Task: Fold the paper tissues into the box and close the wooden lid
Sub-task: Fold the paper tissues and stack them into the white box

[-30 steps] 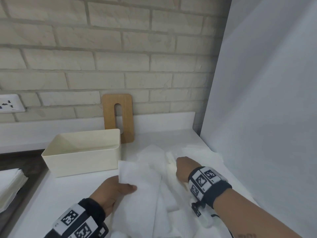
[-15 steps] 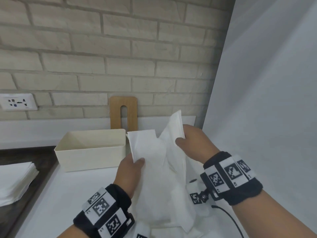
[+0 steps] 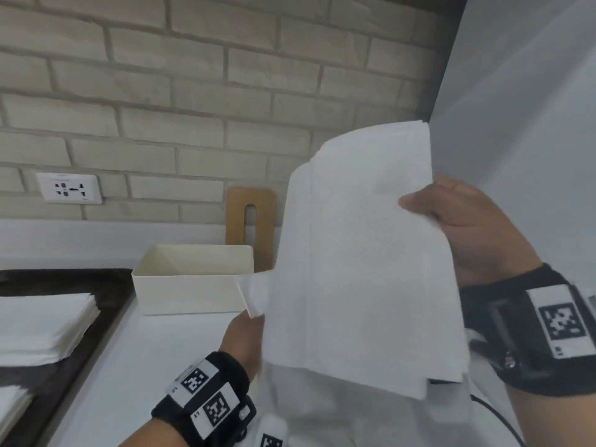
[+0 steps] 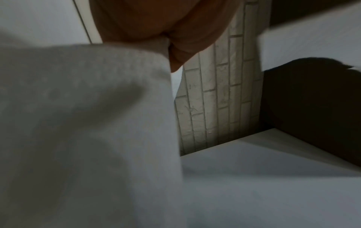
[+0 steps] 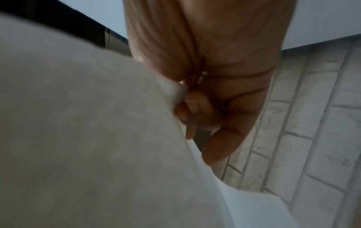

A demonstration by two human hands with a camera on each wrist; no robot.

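Note:
A bundle of white paper tissues (image 3: 354, 259) hangs in the air in front of me, held by both hands. My right hand (image 3: 464, 227) pinches its upper right edge, thumb on the front; the right wrist view shows the fingers (image 5: 195, 108) curled on the tissue (image 5: 97, 138). My left hand (image 3: 245, 337) grips the lower left edge, and the tissue (image 4: 87, 131) fills the left wrist view. The cream box (image 3: 193, 282) stands open and empty on the white counter. The wooden lid (image 3: 250, 221), with a slot, leans upright against the brick wall behind the box.
More loose tissues (image 3: 354, 414) lie on the white counter (image 3: 122, 382) below the hands. A stack of folded tissues (image 3: 42, 327) sits on a dark surface at the left. A white panel (image 3: 522, 124) walls off the right side. A wall socket (image 3: 69, 188) is at left.
Both hands have lifted the tissues off the counter and raised them high; the right hand went up and right, and the sheets now hang spread between the hands.

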